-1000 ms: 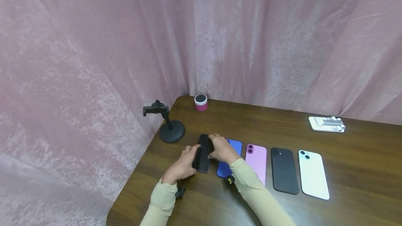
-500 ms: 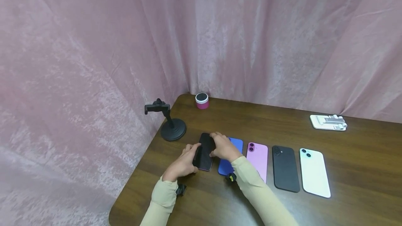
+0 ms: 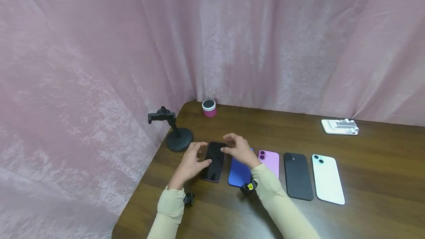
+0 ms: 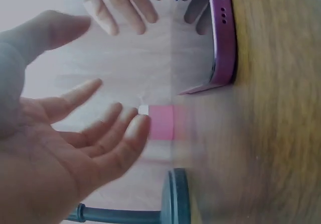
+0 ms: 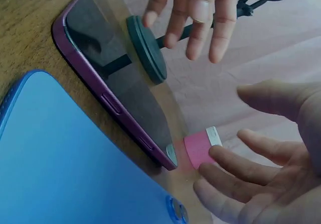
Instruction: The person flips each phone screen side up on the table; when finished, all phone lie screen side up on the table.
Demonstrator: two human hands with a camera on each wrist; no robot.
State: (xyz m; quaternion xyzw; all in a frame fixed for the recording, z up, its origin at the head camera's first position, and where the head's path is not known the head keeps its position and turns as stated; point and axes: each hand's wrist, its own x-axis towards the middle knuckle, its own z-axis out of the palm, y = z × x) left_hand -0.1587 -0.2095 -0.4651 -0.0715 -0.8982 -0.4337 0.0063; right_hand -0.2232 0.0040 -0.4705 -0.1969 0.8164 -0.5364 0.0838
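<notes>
A smartphone (image 3: 215,163) with a purple frame lies on the wooden table, dark screen up. Over its left side hovers my left hand (image 3: 190,163), fingers spread and nothing in them. My right hand (image 3: 241,152) is raised above its upper right corner, thumb and fingers apart, also holding nothing. In the right wrist view, both hands show clear of the purple-framed phone (image 5: 118,83). Just to the right lies a blue phone (image 3: 239,174), back up, partly covered by my right hand and wrist in the head view.
Further right in the row, back up, lie a pink phone (image 3: 270,161), a black phone (image 3: 298,176) and a white phone (image 3: 328,180). A black phone stand (image 3: 179,139) stands at the left edge, a pink jar (image 3: 209,108) behind. A folded white stand (image 3: 339,127) lies back right.
Both hands have let go of the purple-framed phone's sides and lifted off, the left hand leftward and the right hand upward to the right. The phone stays on the table.
</notes>
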